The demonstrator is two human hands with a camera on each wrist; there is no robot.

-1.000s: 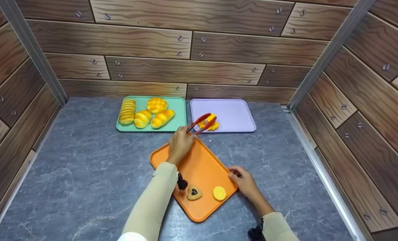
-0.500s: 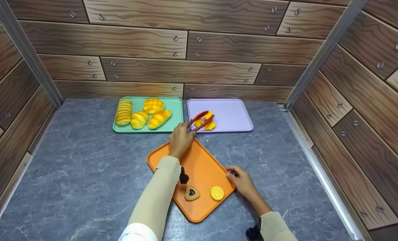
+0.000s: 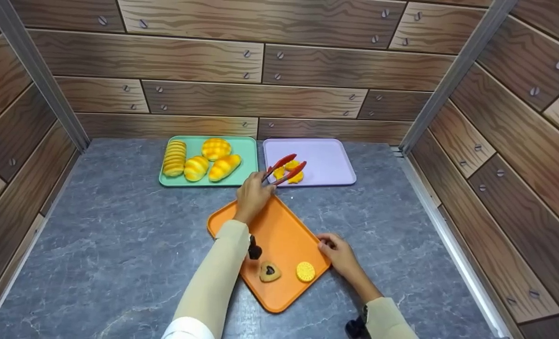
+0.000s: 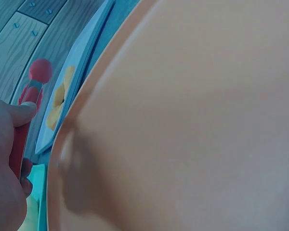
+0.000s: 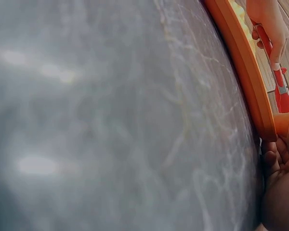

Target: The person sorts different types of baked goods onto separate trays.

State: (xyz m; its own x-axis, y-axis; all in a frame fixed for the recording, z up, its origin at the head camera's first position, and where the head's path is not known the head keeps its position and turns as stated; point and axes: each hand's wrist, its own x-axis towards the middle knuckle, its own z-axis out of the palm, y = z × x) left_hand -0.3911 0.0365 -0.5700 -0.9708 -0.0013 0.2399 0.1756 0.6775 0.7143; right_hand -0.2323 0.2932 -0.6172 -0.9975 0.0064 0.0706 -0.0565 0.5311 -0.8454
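Observation:
In the head view my left hand [image 3: 253, 197] grips a pair of red-tipped tongs [image 3: 286, 168]. The tongs' arms stand apart over several yellow, flower-like pieces [image 3: 295, 177] bunched at the left end of the lilac tray [image 3: 329, 162]. The left wrist view shows the thumb of this hand [image 4: 7, 144] pressed along the tongs' red handle. My right hand [image 3: 343, 256] holds the right edge of an orange tray [image 3: 284, 230], its thumb at the rim. On that tray lie a cookie with a dark heart centre [image 3: 270, 272] and a round yellow biscuit [image 3: 305, 272].
A green tray [image 3: 249, 176] with several bread pieces [image 3: 224, 168] stands left of the lilac tray. Wood-patterned walls [image 3: 190, 99] enclose the grey marbled table [image 3: 119, 245] at the back and both sides. The orange tray lies at an angle under my left forearm.
The tongs' tips have spread wider, and the yellow piece that was between them now sits lower among the others. My right hand stays on the orange tray; the view has shifted slightly.

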